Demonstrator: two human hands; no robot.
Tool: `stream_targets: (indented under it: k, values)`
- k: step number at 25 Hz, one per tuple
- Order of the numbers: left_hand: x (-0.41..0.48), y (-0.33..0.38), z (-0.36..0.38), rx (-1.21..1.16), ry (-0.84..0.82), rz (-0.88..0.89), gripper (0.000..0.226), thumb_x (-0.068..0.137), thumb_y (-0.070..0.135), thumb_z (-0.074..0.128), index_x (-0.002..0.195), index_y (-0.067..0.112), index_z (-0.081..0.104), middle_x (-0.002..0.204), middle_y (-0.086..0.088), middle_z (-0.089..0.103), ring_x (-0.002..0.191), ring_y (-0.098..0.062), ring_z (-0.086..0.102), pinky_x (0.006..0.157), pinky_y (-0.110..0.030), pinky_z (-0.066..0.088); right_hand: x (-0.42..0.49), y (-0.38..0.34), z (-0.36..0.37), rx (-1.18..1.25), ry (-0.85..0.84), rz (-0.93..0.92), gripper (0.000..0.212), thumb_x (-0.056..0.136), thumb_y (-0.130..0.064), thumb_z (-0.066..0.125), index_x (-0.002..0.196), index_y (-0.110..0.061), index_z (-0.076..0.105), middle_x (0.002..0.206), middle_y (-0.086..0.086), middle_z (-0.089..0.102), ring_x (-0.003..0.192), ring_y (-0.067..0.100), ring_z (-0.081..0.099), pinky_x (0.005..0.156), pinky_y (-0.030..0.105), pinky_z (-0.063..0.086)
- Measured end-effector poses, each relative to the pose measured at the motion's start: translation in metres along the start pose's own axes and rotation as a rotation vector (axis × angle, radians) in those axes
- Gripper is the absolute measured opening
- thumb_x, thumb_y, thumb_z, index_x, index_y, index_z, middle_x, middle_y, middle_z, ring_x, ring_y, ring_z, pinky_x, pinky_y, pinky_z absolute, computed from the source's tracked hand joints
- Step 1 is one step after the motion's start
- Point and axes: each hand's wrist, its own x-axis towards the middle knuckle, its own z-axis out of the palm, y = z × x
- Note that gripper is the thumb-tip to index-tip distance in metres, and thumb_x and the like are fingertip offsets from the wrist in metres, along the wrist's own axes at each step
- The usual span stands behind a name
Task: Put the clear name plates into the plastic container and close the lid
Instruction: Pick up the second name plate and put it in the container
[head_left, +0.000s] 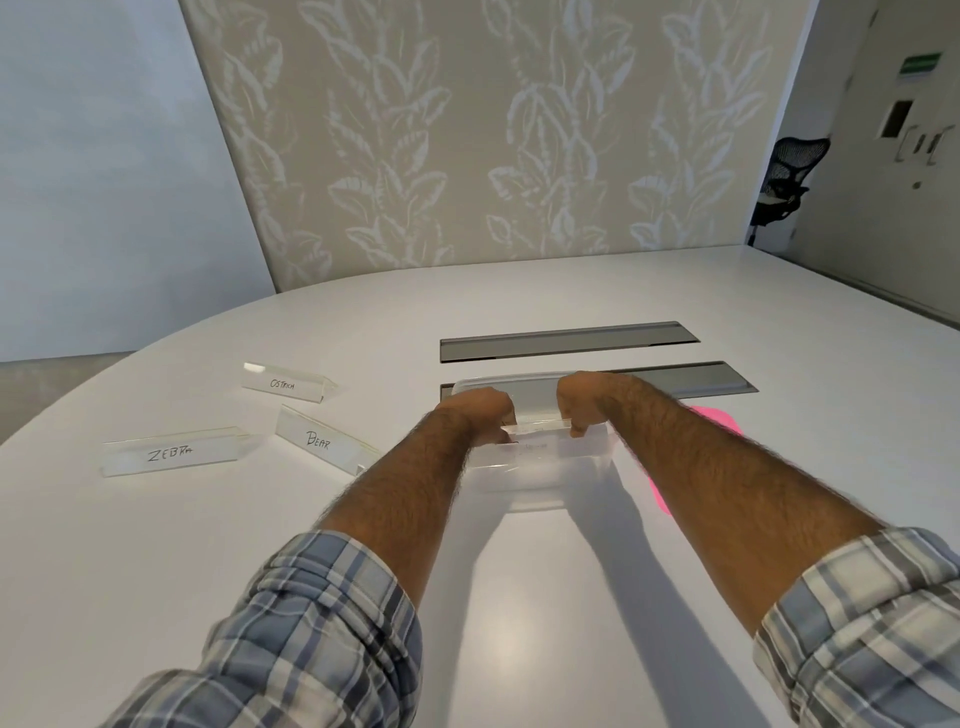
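A clear plastic container stands open on the white table in front of me. Over its opening I hold a clear name plate by its two ends: my left hand grips the left end, my right hand the right end. Three more clear name plates lie to the left: one marked OSTRICH, one marked BEAR, one marked ZEBRA. A pink lid lies to the right of the container, largely hidden under my right forearm.
Two grey cable hatches are set into the table just behind the container. A leaf-patterned wall panel stands past the table's far edge, and a black office chair is at the far right.
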Motion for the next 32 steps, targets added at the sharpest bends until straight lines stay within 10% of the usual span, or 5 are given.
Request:
stream_targets:
  k: [23, 32]
  values:
    - [0.032, 0.007, 0.014, -0.034, -0.225, 0.007, 0.041, 0.073, 0.037, 0.086, 0.107, 0.016, 0.078, 0.104, -0.003, 0.074, 0.098, -0.026, 0.067, 0.088, -0.032, 0.053, 0.017, 0.003, 0.028, 0.048, -0.030, 0.002, 0.050, 0.074, -0.019, 0.085, 0.117, 0.000, 0.067, 0.116, 0.014, 0.069, 0.107, 0.028, 0.065, 0.090, 0.033, 0.051]
    - [-0.008, -0.014, -0.026, -0.125, 0.149, -0.001, 0.023, 0.089, 0.041, 0.066, 0.107, 0.029, 0.075, 0.113, 0.009, 0.073, 0.104, -0.016, 0.067, 0.092, -0.035, 0.053, 0.003, -0.010, -0.006, 0.016, 0.136, 0.013, 0.029, 0.081, -0.018, 0.076, 0.108, -0.008, 0.070, 0.110, 0.006, 0.070, 0.102, 0.025, 0.065, 0.088, 0.036, 0.054]
